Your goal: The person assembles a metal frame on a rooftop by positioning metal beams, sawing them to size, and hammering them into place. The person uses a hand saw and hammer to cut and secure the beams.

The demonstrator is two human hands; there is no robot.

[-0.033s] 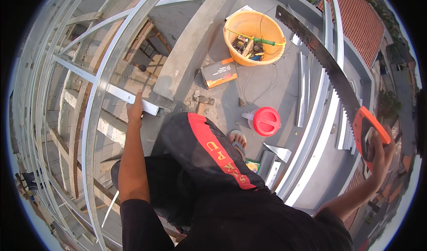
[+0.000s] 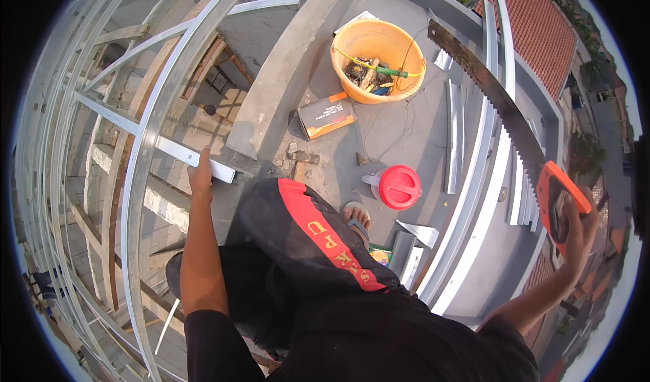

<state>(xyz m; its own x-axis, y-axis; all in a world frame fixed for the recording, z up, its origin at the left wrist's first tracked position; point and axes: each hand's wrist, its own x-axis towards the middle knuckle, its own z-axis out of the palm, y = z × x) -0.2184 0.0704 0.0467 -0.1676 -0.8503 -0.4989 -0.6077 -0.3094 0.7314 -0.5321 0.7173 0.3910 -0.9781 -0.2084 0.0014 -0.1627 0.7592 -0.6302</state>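
Partly hidden behind its orange grip, the right hand (image 2: pixel 577 229), just past three o'clock, has its fingers curled closed round a handsaw (image 2: pixel 497 97). The dark, coarse-toothed blade, brownish near its end, points up to one o'clock. At nine o'clock the left hand (image 2: pixel 200 179) is closed on the end of a silver metal bar (image 2: pixel 177 150), one finger across it, the others mostly out of sight. A long beam (image 2: pixel 130 199) covers part of the bar.
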